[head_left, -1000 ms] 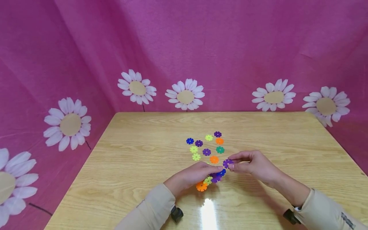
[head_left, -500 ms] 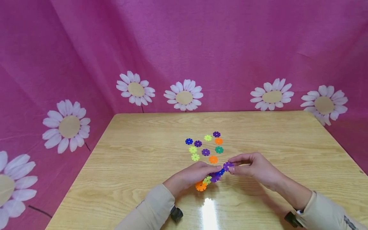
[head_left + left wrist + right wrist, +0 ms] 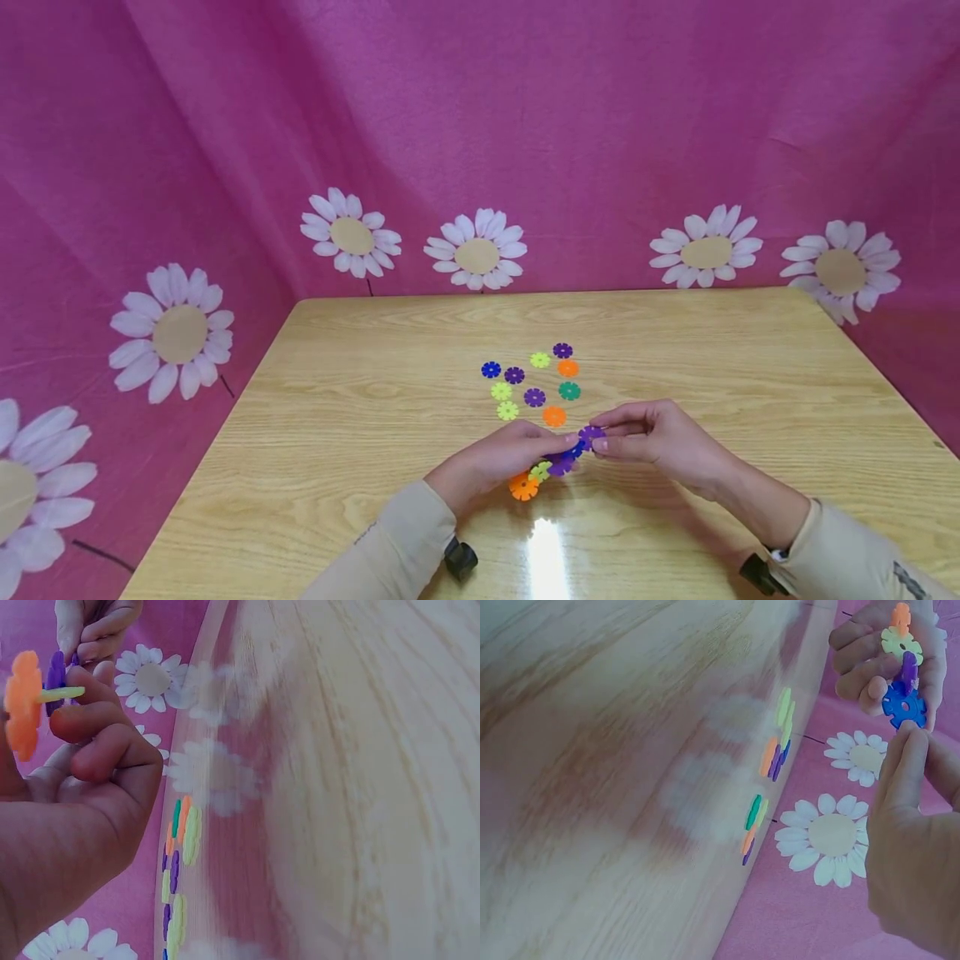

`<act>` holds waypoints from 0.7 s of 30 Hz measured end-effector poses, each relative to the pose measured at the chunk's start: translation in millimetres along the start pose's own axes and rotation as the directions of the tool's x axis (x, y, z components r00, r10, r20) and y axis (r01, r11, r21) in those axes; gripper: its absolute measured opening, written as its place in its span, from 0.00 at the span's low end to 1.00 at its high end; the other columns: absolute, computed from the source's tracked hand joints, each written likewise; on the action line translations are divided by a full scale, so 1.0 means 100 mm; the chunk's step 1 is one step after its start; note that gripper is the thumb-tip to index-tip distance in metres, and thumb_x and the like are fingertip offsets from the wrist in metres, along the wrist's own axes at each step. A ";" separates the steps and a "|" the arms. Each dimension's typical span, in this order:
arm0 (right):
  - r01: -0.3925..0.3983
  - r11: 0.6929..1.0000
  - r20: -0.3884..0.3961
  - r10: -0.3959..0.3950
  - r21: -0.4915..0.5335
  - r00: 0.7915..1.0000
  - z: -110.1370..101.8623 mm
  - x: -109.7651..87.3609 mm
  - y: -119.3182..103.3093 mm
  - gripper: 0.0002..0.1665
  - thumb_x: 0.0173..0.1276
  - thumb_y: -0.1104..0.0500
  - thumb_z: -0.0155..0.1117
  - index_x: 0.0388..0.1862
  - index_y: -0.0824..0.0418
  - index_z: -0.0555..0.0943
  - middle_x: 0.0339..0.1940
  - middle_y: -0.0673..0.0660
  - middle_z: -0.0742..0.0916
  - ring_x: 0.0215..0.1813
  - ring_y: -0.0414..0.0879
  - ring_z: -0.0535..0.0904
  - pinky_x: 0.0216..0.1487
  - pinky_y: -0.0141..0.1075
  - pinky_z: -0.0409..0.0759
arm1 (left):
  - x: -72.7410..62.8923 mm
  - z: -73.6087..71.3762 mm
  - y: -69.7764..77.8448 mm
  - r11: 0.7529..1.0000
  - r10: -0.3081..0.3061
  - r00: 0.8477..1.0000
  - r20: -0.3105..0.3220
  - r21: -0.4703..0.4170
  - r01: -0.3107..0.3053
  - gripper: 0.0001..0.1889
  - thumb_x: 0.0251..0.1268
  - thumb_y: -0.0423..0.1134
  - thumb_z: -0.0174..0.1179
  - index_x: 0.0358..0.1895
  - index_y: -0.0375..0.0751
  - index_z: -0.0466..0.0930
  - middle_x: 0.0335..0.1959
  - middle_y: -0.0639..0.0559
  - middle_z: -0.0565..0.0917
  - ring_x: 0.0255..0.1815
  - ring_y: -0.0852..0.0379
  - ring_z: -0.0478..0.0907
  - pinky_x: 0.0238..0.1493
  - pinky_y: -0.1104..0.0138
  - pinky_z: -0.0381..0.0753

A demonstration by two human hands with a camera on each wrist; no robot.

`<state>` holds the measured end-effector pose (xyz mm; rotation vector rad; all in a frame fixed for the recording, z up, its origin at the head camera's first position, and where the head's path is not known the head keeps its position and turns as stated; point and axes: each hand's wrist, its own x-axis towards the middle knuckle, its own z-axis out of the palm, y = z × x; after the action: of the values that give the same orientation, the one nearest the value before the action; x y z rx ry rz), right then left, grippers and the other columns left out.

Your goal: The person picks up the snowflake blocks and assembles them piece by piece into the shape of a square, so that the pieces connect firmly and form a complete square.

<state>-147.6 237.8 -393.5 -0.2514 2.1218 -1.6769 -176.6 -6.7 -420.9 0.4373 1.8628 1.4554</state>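
My left hand grips a short chain of notched plastic snowflake discs above the table. Along it run an orange disc, a yellow-green disc, a purple disc and a blue disc, slotted crosswise into one another. Between thumb and fingers my right hand pinches another purple disc, its edge right at the blue one. The right wrist view shows the blue disc at the right fingertips, which hide the pinched disc. From the left wrist, the orange disc appears edge-on.
Several loose discs lie flat beyond the hands, among them a green disc, an orange disc and a dark blue disc. The wooden table ends at a pink curtain printed with daisies.
My right hand has brought its purple disc slightly down and left, from just apart to overlapping the blue disc. The left hand stays nearly still with the chain.
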 end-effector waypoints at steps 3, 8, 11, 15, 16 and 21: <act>-0.006 1.000 -0.007 0.006 -0.003 1.000 0.02 0.01 -0.01 0.30 0.65 0.54 0.73 0.58 0.73 0.79 0.47 0.63 0.89 0.48 0.49 0.88 0.51 0.40 0.86 | -0.02 0.00 0.01 1.000 -0.003 1.000 -0.001 -0.017 0.003 0.31 0.72 0.60 0.54 0.35 0.30 0.85 0.34 0.56 0.84 0.44 0.60 0.75 0.58 0.60 0.66; 0.005 1.000 -0.017 -0.005 0.018 1.000 0.06 0.03 0.04 0.29 0.64 0.57 0.73 0.56 0.75 0.79 0.46 0.65 0.89 0.46 0.48 0.89 0.50 0.41 0.86 | -0.03 0.00 0.00 0.998 -0.018 1.000 -0.009 -0.058 0.017 0.29 0.73 0.57 0.55 0.41 0.27 0.85 0.37 0.49 0.87 0.42 0.59 0.76 0.56 0.61 0.68; 0.008 1.000 -0.021 -0.007 0.024 1.000 0.08 0.04 0.06 0.28 0.63 0.57 0.73 0.55 0.75 0.79 0.45 0.65 0.89 0.45 0.48 0.89 0.49 0.41 0.86 | -0.03 0.00 -0.01 0.997 -0.022 1.000 -0.013 -0.079 0.021 0.29 0.73 0.56 0.56 0.40 0.25 0.85 0.41 0.47 0.87 0.44 0.59 0.76 0.58 0.59 0.66; 0.008 1.000 -0.015 -0.008 0.017 1.000 0.08 0.05 0.04 0.28 0.64 0.57 0.73 0.56 0.75 0.79 0.46 0.65 0.89 0.45 0.47 0.89 0.49 0.40 0.86 | -0.02 0.00 -0.02 0.996 -0.010 1.000 -0.008 -0.092 0.009 0.30 0.73 0.55 0.56 0.41 0.24 0.84 0.43 0.45 0.87 0.46 0.58 0.76 0.58 0.60 0.67; 0.009 1.000 -0.011 -0.009 0.017 1.000 0.07 0.05 0.03 0.28 0.64 0.57 0.73 0.57 0.75 0.79 0.46 0.64 0.89 0.45 0.47 0.89 0.50 0.41 0.86 | -0.02 0.00 -0.02 0.996 -0.005 1.000 -0.006 -0.094 0.004 0.30 0.73 0.55 0.56 0.41 0.24 0.84 0.43 0.44 0.87 0.46 0.58 0.76 0.58 0.61 0.68; 0.016 0.999 0.004 -0.016 0.030 1.000 0.05 0.05 0.02 0.28 0.64 0.57 0.73 0.58 0.73 0.79 0.46 0.63 0.89 0.47 0.47 0.88 0.51 0.43 0.85 | -0.01 -0.01 -0.02 0.994 0.001 1.000 -0.011 -0.111 -0.002 0.27 0.73 0.55 0.56 0.45 0.28 0.86 0.36 0.49 0.87 0.35 0.61 0.75 0.42 0.69 0.71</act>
<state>-149.3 231.7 -397.2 -0.2627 2.0952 -1.7143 -176.1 -8.5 -422.5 0.3777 1.7800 1.5564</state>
